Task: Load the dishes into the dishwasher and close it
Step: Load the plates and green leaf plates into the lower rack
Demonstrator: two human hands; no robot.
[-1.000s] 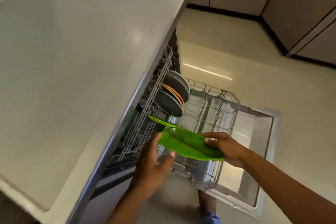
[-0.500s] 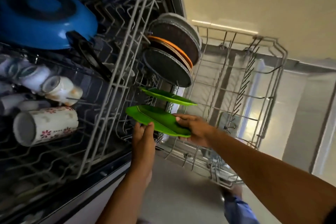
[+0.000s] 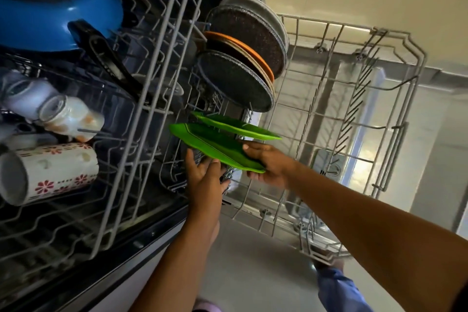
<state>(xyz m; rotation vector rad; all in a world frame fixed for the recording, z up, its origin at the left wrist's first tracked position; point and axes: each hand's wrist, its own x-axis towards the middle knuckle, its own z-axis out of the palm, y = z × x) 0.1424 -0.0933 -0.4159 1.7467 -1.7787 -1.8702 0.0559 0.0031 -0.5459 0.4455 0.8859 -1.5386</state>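
Loading was mid-step: a green plate [image 3: 217, 145], at the frame's centre, was being slotted on edge into the lower rack [image 3: 354, 114], just below a second green plate [image 3: 238, 125] already standing in the tines. The right hand [image 3: 268, 162] pinched its near rim, thumb on top; the left hand [image 3: 205, 175] lay with straight fingers against its underside, holding nothing. Above stood dark speckled plates [image 3: 235, 81] and an orange plate [image 3: 243, 49]. Upper left, the upper rack [image 3: 141, 114] held a blue pan [image 3: 50, 7] and a floral mug [image 3: 50, 172]. Next, I judged, the plate needed seating between tines, then letting go.
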